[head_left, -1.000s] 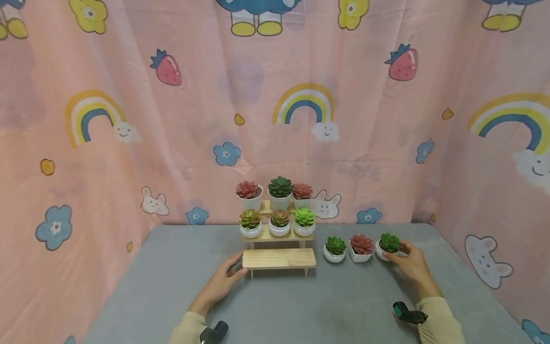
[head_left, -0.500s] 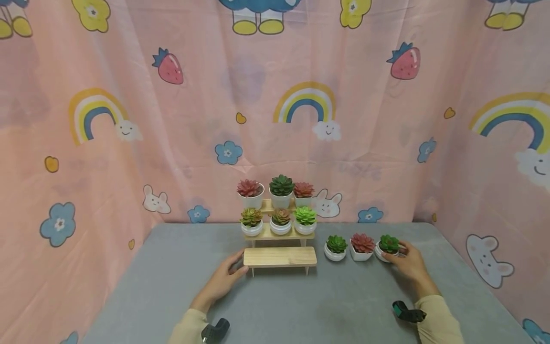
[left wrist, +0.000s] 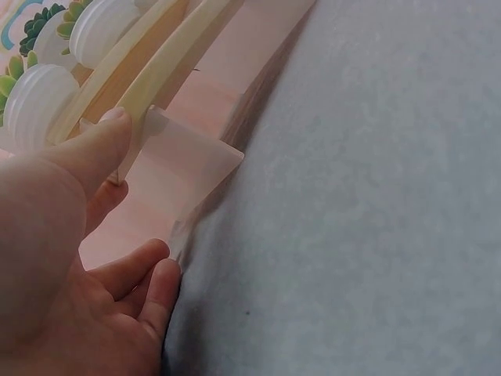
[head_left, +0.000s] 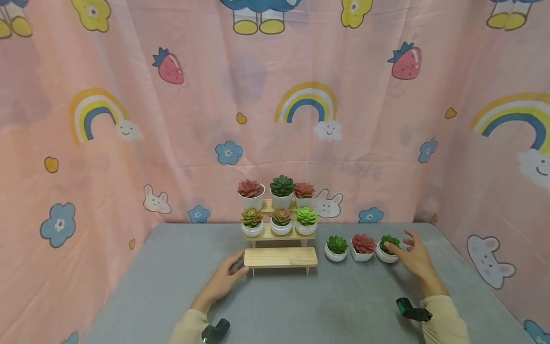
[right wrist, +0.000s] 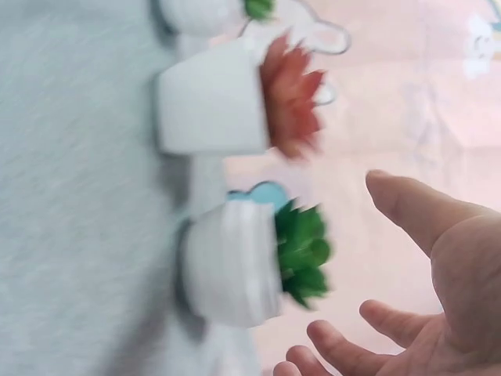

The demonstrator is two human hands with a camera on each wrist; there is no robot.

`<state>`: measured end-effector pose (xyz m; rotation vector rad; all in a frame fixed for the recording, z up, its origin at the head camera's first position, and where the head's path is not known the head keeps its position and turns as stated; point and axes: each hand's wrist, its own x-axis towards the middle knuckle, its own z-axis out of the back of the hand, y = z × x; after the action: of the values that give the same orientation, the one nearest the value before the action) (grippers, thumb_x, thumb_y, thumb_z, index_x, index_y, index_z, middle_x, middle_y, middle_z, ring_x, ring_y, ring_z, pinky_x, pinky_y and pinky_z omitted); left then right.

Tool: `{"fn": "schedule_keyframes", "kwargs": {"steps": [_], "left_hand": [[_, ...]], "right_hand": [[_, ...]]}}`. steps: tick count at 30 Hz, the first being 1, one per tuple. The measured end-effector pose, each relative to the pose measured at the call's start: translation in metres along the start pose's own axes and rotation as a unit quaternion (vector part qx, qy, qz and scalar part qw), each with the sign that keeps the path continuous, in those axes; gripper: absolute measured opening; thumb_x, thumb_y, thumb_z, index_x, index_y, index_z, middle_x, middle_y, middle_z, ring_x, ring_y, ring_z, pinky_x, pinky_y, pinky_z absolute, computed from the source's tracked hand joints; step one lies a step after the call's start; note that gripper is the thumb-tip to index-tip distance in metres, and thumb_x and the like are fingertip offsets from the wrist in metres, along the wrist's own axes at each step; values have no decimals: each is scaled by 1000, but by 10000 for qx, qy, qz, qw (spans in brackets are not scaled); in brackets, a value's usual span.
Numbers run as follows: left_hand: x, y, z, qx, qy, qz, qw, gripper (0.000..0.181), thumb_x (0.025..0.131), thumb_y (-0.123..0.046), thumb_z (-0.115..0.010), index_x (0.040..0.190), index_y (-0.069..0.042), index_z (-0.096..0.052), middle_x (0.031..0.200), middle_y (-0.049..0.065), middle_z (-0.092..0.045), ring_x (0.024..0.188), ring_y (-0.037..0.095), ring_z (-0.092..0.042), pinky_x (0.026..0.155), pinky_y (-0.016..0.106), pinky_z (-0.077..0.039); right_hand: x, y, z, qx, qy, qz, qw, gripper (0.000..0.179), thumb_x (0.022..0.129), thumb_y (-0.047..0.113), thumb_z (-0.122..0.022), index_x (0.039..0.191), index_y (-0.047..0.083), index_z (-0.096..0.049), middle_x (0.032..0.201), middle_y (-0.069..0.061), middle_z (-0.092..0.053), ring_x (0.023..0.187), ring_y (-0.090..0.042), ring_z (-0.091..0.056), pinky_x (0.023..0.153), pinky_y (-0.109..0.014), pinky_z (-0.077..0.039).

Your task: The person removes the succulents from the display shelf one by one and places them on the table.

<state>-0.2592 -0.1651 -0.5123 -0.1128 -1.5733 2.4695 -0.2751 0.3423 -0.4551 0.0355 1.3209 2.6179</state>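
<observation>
Three tiers make up a wooden plant stand (head_left: 280,257). My left hand (head_left: 220,281) holds the left end of its bare front tier, the thumb at the front edge in the left wrist view. Potted succulents fill the middle and top tiers. On the table to the right stand a green succulent (head_left: 336,248), a red succulent (head_left: 363,247) in a squarish white pot, and another green succulent (head_left: 387,255) in a round white pot. Over that last one my right hand (head_left: 417,262) hovers with fingers spread; the right wrist view shows them apart from the pot.
The grey table (head_left: 172,267) backs onto a pink patterned curtain (head_left: 197,157), which also lines the sides. Another green succulent (head_left: 306,220) sits at the right end of the stand's middle tier, near the loose row of pots.
My right hand has let go of the rightmost green succulent, rising and shifting slightly right with its fingers spreading. That pot stays on the table. My left hand keeps its place on the stand.
</observation>
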Motion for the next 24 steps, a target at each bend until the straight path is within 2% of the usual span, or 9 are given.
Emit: {"fn": "schedule_keyframes", "kwargs": {"steps": [5, 12, 17, 24], "left_hand": [[-1, -2, 1, -7, -53, -60, 10000, 61, 100, -29, -64, 155, -11, -42, 161, 18, -39, 149, 45, -34, 119, 64, -33], [1, 2, -1, 92, -6, -71, 9999, 64, 101, -34, -63, 156, -11, -40, 161, 17, -39, 150, 44, -34, 118, 63, -34], [2, 3, -1, 94, 6, -54, 9999, 65, 101, -35, -63, 156, -10, -39, 161, 17, -39, 150, 44, -32, 119, 64, -33], [2, 2, -1, 77, -14, 10, 10000, 64, 100, -35, -63, 156, -12, -41, 162, 16, -38, 151, 44, -32, 119, 64, -32]], "right_hand": [[-11, 17, 3, 327, -290, 289, 9986, 94, 100, 47, -58, 162, 1, -3, 160, -39, -16, 145, -58, -18, 112, -72, -30], [-23, 38, 2, 27, -395, 837, 9957, 85, 101, 41, -59, 160, -2, -15, 156, -42, -25, 142, -59, -26, 109, -74, -31], [-27, 50, -6, -175, -334, 1064, 9936, 81, 102, 41, -59, 158, -3, -20, 153, -41, -29, 138, -58, -32, 108, -74, -34], [-34, 62, -26, -313, -327, 1589, 9863, 72, 101, 34, -63, 153, -3, -32, 149, -38, -40, 134, -55, -42, 105, -71, -42]]}}
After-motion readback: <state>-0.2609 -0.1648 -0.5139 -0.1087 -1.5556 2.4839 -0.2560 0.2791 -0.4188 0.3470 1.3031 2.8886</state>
